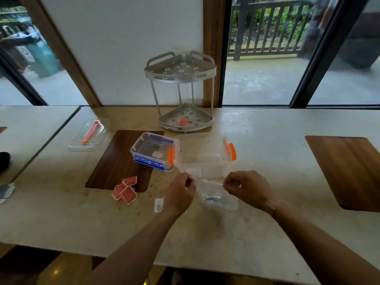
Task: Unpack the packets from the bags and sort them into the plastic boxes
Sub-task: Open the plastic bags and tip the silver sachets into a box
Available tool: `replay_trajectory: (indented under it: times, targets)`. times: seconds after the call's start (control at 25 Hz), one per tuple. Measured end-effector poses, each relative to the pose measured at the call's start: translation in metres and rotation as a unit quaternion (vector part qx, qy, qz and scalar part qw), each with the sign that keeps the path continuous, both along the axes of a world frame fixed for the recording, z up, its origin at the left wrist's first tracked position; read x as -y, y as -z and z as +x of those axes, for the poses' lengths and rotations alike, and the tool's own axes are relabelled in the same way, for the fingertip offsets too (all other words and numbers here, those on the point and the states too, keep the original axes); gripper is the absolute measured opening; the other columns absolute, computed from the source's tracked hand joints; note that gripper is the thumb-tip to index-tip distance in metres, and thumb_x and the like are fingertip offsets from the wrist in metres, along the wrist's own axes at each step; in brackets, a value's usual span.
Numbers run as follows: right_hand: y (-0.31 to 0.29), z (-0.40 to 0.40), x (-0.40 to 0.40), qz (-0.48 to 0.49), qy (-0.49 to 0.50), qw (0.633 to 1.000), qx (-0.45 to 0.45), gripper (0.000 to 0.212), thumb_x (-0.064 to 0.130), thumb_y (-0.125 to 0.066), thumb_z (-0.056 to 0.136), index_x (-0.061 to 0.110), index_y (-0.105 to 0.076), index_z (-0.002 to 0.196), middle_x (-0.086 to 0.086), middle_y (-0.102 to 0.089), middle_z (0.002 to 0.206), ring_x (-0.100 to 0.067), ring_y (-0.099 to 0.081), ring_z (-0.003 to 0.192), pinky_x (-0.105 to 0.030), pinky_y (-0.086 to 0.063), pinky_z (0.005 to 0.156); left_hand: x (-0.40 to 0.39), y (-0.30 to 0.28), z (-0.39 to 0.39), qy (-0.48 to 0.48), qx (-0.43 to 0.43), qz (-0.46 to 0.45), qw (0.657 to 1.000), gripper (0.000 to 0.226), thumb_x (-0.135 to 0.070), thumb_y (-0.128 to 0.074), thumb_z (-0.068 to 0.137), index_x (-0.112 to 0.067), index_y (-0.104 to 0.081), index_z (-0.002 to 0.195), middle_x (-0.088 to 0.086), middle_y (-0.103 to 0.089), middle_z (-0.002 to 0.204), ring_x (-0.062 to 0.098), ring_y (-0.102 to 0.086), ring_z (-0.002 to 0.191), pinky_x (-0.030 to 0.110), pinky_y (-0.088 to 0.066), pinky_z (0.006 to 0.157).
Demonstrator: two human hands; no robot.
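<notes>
My left hand (180, 192) and my right hand (246, 188) each pinch one top corner of a clear plastic bag (218, 197), held just above the table; a bluish packet shows inside it. Right behind the bag stands an open clear box with orange clips (205, 153), with a white packet near its front wall. To its left is a smaller clear box with blue clips (153, 151) holding one white packet. Several red packets (125, 190) lie in a pile left of my left hand. A single white packet (158, 205) lies beside my left wrist.
A two-tier metal corner rack (183, 95) stands at the back against the wall, one red packet on its lower tray. A clear lid with an orange strip (89, 134) lies at the far left. Dark wooden inlays (115, 161) (347, 171) sit in the pale stone table.
</notes>
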State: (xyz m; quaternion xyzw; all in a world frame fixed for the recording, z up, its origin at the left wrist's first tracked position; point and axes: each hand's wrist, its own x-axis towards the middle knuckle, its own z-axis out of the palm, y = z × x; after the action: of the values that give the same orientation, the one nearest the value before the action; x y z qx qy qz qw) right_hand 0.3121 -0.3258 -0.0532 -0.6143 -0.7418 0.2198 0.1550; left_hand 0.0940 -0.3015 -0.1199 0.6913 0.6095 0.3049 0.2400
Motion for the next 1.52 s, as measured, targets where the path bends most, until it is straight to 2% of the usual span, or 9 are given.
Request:
replay_trajectory:
  times: [0.16,0.32,0.48,0.64,0.72,0.92,1.08,1.28,1.52]
  targets:
    - [0.016,-0.011,0.009,-0.037,0.018,0.999,0.024,0.016,0.030,-0.060,0.090,0.022,-0.073,0.094,0.006,-0.072,0.091,-0.007,-0.063,0.075,-0.012,-0.043,0.064,-0.009,0.011,0.005,0.020,-0.004,-0.055,0.998,0.010,-0.021,-0.059,0.094,-0.016,-0.064,0.100,-0.006,-0.061,0.096,0.007,-0.058,0.083,0.006,-0.040,0.068]
    - [0.024,-0.018,0.007,-0.039,0.032,0.998,0.030,0.017,0.030,-0.057,0.092,0.023,-0.072,0.098,0.005,-0.073,0.094,-0.009,-0.065,0.078,-0.021,-0.054,0.074,-0.027,0.009,0.011,0.053,0.005,-0.107,0.993,0.014,-0.020,-0.057,0.094,-0.016,-0.063,0.106,0.002,-0.064,0.107,0.016,-0.061,0.094,0.023,-0.050,0.083]
    - [0.024,-0.022,0.003,0.010,0.078,0.997,0.015,0.016,0.031,-0.059,0.091,0.023,-0.073,0.090,0.006,-0.072,0.084,-0.010,-0.064,0.070,-0.023,-0.055,0.068,-0.026,-0.010,0.015,-0.034,0.064,-0.145,0.987,0.018,-0.034,-0.060,0.093,-0.017,-0.053,0.097,-0.001,-0.059,0.091,0.013,-0.061,0.081,0.026,-0.056,0.073]
    - [0.028,-0.031,0.001,0.086,0.098,0.991,0.041,0.014,0.031,-0.062,0.089,0.023,-0.072,0.082,0.006,-0.070,0.074,-0.010,-0.059,0.060,-0.013,-0.039,0.051,-0.022,-0.041,0.025,0.004,0.166,-0.382,0.909,0.047,-0.051,-0.047,0.096,-0.008,-0.062,0.103,0.009,-0.067,0.096,0.021,-0.067,0.081,0.028,-0.060,0.060]
    - [0.029,-0.036,0.000,0.113,0.080,0.989,0.057,0.012,0.029,-0.065,0.086,0.022,-0.071,0.079,0.006,-0.069,0.071,-0.010,-0.058,0.055,-0.012,-0.033,0.048,-0.023,-0.051,0.031,0.032,0.174,-0.434,0.883,0.047,-0.050,-0.050,0.095,-0.007,-0.066,0.104,0.009,-0.070,0.099,0.019,-0.068,0.082,0.026,-0.060,0.059]
    - [0.023,-0.033,-0.005,0.057,0.047,0.997,0.022,0.023,0.047,-0.065,0.084,0.026,-0.069,0.093,0.009,-0.070,0.082,-0.007,-0.063,0.067,-0.017,-0.050,0.059,-0.032,-0.058,0.036,0.011,0.186,-0.451,0.873,0.017,-0.020,-0.059,0.095,-0.005,-0.066,0.098,0.011,-0.071,0.091,0.018,-0.070,0.075,0.028,-0.060,0.061]
    - [0.014,-0.027,-0.015,-0.032,0.085,0.994,-0.065,0.040,0.064,-0.058,0.075,0.029,-0.064,0.092,0.012,-0.067,0.081,-0.004,-0.063,0.070,-0.022,-0.056,0.064,-0.042,-0.067,0.027,0.081,0.113,-0.444,0.885,0.012,-0.020,-0.063,0.092,-0.010,-0.069,0.088,0.003,-0.069,0.080,0.012,-0.067,0.071,0.022,-0.056,0.053]
    - [0.006,-0.041,-0.031,-0.099,0.132,0.976,-0.143,0.031,0.049,-0.061,0.086,0.018,-0.066,0.088,0.002,-0.070,0.081,-0.008,-0.066,0.068,-0.015,-0.048,0.060,-0.049,-0.073,0.024,0.195,0.027,-0.400,0.895,0.020,-0.025,-0.059,0.095,-0.009,-0.070,0.100,0.002,-0.069,0.081,0.010,-0.066,0.069,0.023,-0.057,0.063]
    - [-0.005,-0.041,-0.038,-0.241,0.183,0.914,-0.271,0.033,0.043,-0.062,0.088,0.011,-0.071,0.089,-0.002,-0.075,0.076,-0.013,-0.071,0.069,-0.022,-0.054,0.059,-0.062,-0.075,0.024,0.248,-0.006,-0.381,0.891,0.025,-0.024,-0.062,0.093,-0.007,-0.069,0.109,0.002,-0.062,0.077,0.012,-0.060,0.070,0.022,-0.052,0.064]
